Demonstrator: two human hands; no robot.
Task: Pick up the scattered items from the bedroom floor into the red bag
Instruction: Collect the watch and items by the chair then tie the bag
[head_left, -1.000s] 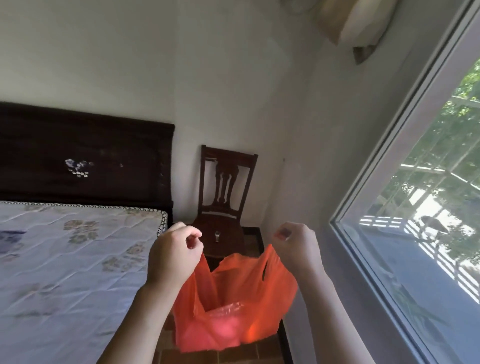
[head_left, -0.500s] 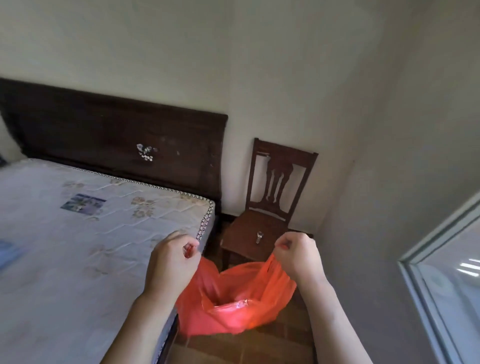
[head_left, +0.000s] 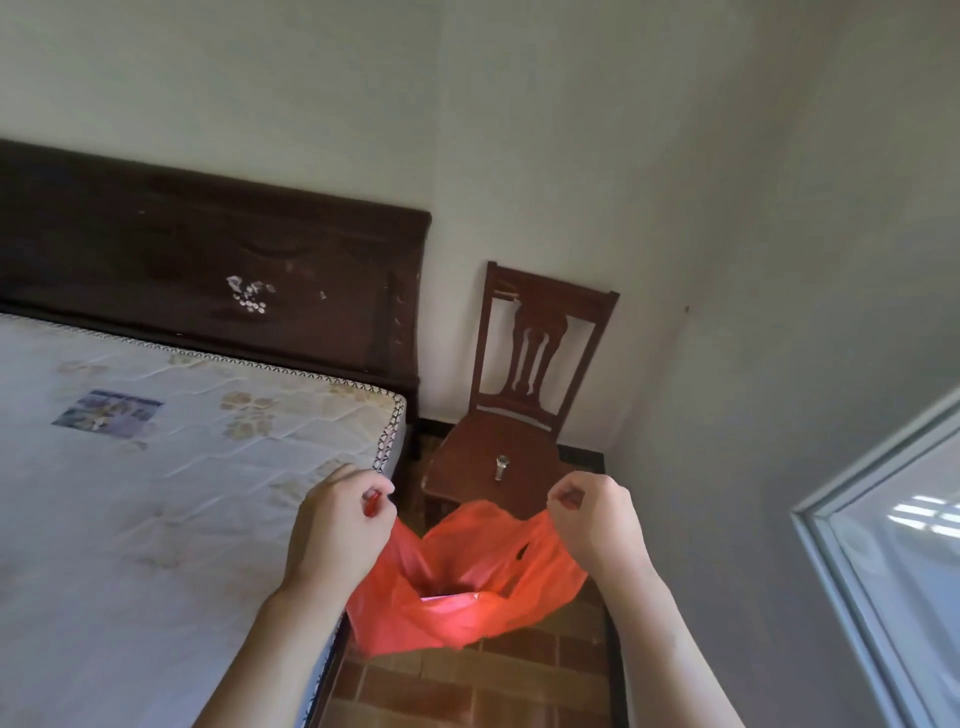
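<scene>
a: where's the red bag right now?

b: lower centre of the frame, hanging in the air over the brick floor, between the bed's edge and the right wall. the left hand has its fingers curled tight round one handle, and the right hand pinches the other handle the same way. both fists are closed on plastic, pulled apart so the mouth gapes.

a: anything changed in the last second?

b: mostly the view. a second ago the window filled the right half of the frame; now only its corner shows at the lower right, and the mattress and dark headboard take up the left side. the hands and bag have kept their pose the whole time, still spread at the same height.

a: so what does that mean for the pickup?

b: my guess is the person is turning toward the bed side to look for more. something pale sits inside the bag, so some items seem to be in already. the strip of floor visible here shows nothing loose.

a: and that thing on the chair?

b: a small metallic object on the seat, centre of the frame. too small to identify, and it isn't on the floor.
</scene>
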